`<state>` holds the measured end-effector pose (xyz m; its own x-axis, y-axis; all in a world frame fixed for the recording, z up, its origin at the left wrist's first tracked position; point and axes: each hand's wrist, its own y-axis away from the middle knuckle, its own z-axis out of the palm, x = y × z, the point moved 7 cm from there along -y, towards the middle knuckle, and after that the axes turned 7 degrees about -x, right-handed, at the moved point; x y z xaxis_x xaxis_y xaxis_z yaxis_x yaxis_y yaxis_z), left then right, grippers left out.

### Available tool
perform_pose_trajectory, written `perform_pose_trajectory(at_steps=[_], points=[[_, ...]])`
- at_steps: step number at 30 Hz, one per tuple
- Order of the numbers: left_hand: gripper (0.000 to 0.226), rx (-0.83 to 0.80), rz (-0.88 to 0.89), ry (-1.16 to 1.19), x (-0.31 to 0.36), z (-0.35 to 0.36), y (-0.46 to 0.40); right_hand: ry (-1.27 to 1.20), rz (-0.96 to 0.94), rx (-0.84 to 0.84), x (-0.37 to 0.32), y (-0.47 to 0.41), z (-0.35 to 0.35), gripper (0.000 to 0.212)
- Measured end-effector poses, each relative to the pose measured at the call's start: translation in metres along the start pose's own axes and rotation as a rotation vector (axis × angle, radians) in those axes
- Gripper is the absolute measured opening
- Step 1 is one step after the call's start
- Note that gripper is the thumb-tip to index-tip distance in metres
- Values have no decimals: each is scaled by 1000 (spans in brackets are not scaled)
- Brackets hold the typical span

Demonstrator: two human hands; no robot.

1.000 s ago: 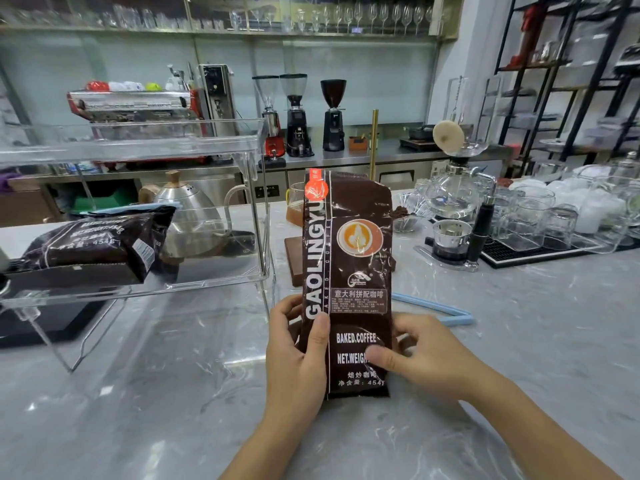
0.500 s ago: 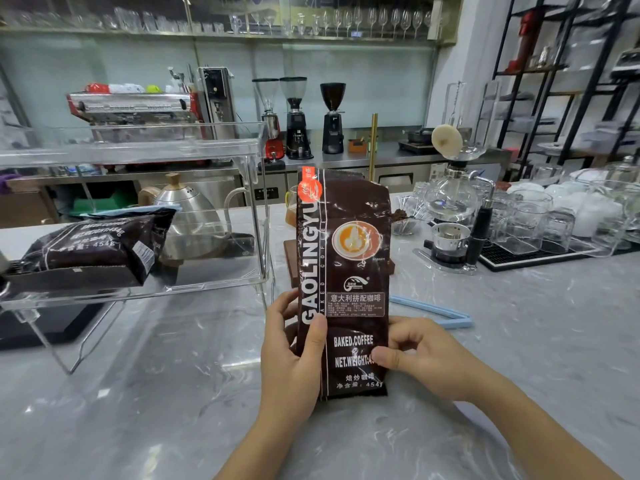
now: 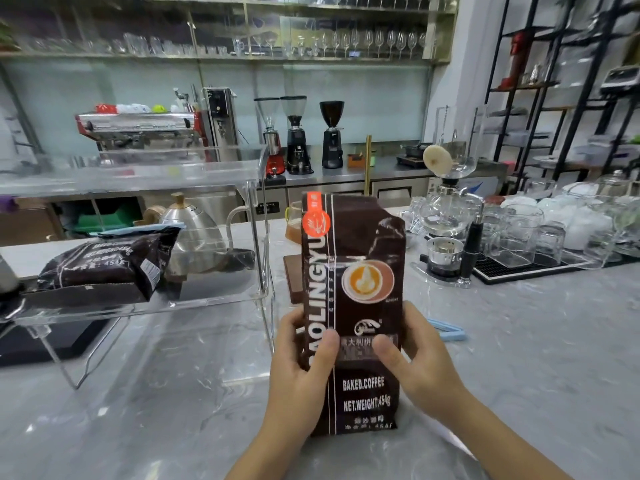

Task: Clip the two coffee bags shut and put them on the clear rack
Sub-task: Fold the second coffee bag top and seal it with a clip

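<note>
A tall dark brown coffee bag (image 3: 353, 271) stands upright on the marble counter in front of me, its top unclipped. My left hand (image 3: 301, 362) grips its left side and my right hand (image 3: 419, 362) grips its right side, both thumbs on the front at mid height. A second coffee bag (image 3: 104, 265) lies on its side on the lower shelf of the clear rack (image 3: 256, 209) at the left, with a light blue clip (image 3: 138, 231) across its mouth. Another light blue clip (image 3: 446, 330) lies on the counter just right of the bag, partly hidden by my right hand.
A steel gooseneck kettle (image 3: 194, 226) stands behind the rack. A syphon brewer (image 3: 446, 216) and a tray of glass cups (image 3: 540, 237) fill the right side. A wooden board (image 3: 292, 278) lies behind the bag. Grinders and an espresso machine line the back counter.
Both hands have slid up the bag from its lower part to mid height. The bag now looks larger and lower in view, closer to me.
</note>
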<state>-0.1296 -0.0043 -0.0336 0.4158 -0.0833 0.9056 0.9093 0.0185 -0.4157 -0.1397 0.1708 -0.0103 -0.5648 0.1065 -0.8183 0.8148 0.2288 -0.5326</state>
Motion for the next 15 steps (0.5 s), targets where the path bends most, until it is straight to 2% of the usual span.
perform_pose_trajectory(at_steps=[3,7,10,13,15], points=[[22,-19,30,-66,11,4,-3,-45,-70,105,-13,-4,-1,30],[27,8,39,-20,26,2,-14,35,-125,167,-29,-19,-9,34],[32,-18,32,-7,43,4,-33,-90,-171,209,-49,-39,-16,15],[30,-62,66,2,67,12,-53,-113,-235,201,-69,-60,-18,38],[26,-75,97,-13,79,15,-62,-93,-201,168,-73,-70,-18,46]])
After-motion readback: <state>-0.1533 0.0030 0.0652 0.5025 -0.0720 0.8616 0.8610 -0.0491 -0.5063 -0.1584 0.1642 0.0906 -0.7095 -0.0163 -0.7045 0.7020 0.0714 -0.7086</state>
